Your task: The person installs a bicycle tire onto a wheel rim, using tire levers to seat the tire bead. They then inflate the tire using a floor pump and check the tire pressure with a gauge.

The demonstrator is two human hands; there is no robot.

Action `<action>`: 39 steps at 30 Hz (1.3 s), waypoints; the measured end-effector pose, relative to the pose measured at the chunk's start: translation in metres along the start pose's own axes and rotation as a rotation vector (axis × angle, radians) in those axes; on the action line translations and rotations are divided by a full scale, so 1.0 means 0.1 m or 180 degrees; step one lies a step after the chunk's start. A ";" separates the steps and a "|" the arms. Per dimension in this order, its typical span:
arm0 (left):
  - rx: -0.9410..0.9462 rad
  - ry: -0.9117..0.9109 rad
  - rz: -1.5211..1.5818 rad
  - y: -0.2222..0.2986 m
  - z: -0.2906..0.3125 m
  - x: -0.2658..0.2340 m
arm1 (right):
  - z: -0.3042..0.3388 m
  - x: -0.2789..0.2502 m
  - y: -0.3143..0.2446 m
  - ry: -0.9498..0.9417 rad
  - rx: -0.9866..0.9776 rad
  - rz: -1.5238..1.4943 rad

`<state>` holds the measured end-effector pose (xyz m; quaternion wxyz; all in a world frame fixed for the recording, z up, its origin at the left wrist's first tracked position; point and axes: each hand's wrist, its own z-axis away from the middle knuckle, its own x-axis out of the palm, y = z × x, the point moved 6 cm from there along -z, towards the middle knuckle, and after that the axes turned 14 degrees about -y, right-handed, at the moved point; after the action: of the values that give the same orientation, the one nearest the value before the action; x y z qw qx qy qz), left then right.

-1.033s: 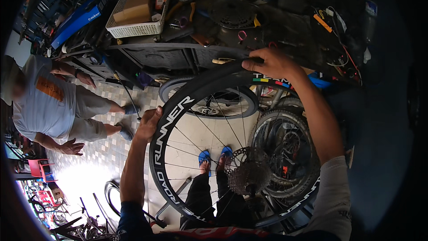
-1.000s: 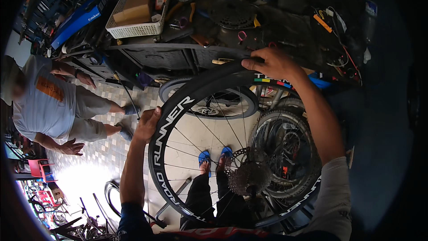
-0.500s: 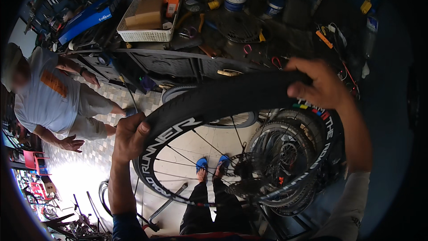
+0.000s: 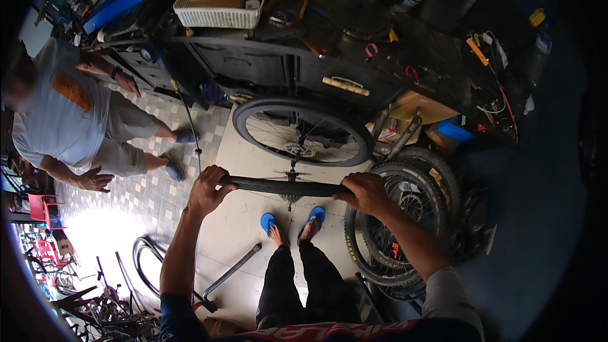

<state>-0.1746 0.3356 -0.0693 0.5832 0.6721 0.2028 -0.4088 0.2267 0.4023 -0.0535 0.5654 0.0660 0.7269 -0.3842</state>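
I hold a bicycle wheel by its black tire point(image 4: 285, 187), seen nearly edge-on at waist height, with its cassette and hub showing below. My left hand point(image 4: 208, 191) is closed round the tire's left end, thumb along the tread. At the other end my right hand point(image 4: 364, 192) grips it the same way. Beyond it, near the cabinet, is another bicycle wheel point(image 4: 303, 155) with a dark rim and a disc rotor.
Several wheels with knobby tires point(image 4: 354, 256) are stacked at right. The cluttered workbench point(image 4: 316, 25) carries a white basket point(image 4: 218, 19) and tools. A person point(image 4: 69, 98) stands at left. A metal stand leg point(image 4: 234, 269) lies near my feet.
The wheel has dropped lower and turned from showing its spoked face to nearly edge-on. Both hands have come down with it, the right one also moving left.
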 end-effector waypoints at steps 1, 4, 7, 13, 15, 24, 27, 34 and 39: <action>-0.0068 -0.0042 -0.0075 -0.15 0.04 0.14 | -0.01 0.25 0.08 -0.0104 0.0079 0.0002; -0.0252 -0.0185 -0.0176 -0.55 0.16 0.51 | -0.09 0.87 0.26 -0.0281 0.0230 -0.0035; -0.0622 -0.0645 0.0068 -0.84 0.23 0.79 | -0.18 1.27 0.38 -0.0412 0.0402 -0.0104; -0.0177 -0.0279 -0.0755 -0.48 -0.15 0.93 | -0.49 1.45 0.51 0.0016 0.0368 -0.0260; 0.0171 -0.0148 -0.1002 -0.29 -0.47 1.08 | -0.65 1.50 0.52 0.0039 0.0356 -0.0290; 0.0219 0.0299 -0.1403 -0.42 -1.13 1.28 | -1.17 1.59 0.52 0.0256 0.0078 -0.0068; 0.0521 0.0504 -0.1438 -0.39 -1.16 1.28 | -1.25 1.62 0.51 0.0505 0.0034 0.0127; 0.0615 0.0715 -0.1179 -0.56 -1.33 1.23 | -1.46 1.69 0.52 0.0693 0.0334 0.0051; 0.0591 0.0813 -0.1022 -0.65 -1.40 1.16 | -1.61 1.73 0.59 0.0539 0.0798 -0.0143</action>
<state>-0.1119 0.4605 -0.2030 0.4159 0.7283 0.3408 -0.4249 0.0728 0.4872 -0.2231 0.4807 0.1520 0.7195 -0.4776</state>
